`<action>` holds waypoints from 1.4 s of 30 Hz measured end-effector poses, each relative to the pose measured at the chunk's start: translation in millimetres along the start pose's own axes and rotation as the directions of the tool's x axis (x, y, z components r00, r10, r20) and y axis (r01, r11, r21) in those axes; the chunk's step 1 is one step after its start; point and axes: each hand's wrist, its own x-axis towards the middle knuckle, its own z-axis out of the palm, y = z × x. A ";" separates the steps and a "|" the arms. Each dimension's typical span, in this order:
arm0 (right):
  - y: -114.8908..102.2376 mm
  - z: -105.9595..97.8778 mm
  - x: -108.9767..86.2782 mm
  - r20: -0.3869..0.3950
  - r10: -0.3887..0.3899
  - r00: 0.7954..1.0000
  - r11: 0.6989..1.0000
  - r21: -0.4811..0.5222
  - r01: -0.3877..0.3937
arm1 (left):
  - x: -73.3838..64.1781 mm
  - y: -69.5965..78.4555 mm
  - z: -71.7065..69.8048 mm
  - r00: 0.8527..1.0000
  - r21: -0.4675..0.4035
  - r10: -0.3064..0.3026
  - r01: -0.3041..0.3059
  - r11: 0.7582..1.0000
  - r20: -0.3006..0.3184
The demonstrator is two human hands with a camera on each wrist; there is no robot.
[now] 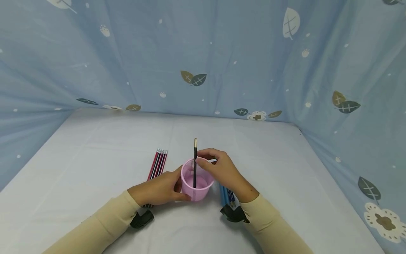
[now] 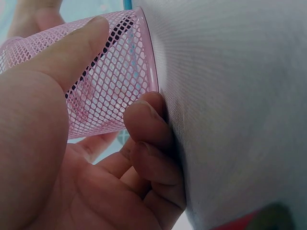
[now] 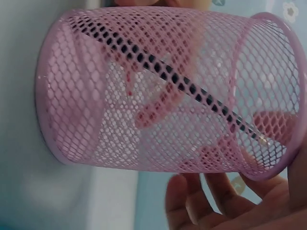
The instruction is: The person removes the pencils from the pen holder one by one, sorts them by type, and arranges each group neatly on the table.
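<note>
A pink mesh pencil cup (image 1: 201,194) stands between the two hands, with one black, gold-ended pencil (image 1: 195,169) slanting up out of it. My left hand (image 1: 160,187) holds the cup low on its left side. The left wrist view shows the thumb along the mesh (image 2: 115,88) and the fingers bent near the base. At the far right of the rim is my right hand (image 1: 226,173), its thumb tip close beside the pencil. In the right wrist view several of its fingers (image 3: 220,196) curve outside the mesh; I cannot tell whether they grip anything.
Several red-and-black striped pencils (image 1: 157,164) lie in a row left of the cup, partly under the left hand. Blue pencils (image 1: 224,195) lie on the right, partly covered by the right forearm. A blue leaf-patterned cloth (image 1: 203,53) hangs behind the white tabletop (image 1: 269,151).
</note>
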 end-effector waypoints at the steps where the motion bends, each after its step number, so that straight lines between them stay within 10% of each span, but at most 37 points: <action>1: 0.0 1.2 0.3 0.013 0.010 1.000 1.000 0.002 -0.010 | -0.1 -0.3 0.0 1.000 0.003 0.000 0.000 1.000 0.000; 42: 3.4 5.1 -1.4 -0.035 -0.033 0.999 0.998 0.058 0.035 | 3.6 -3.5 0.3 1.000 -0.001 0.008 -0.008 1.000 0.016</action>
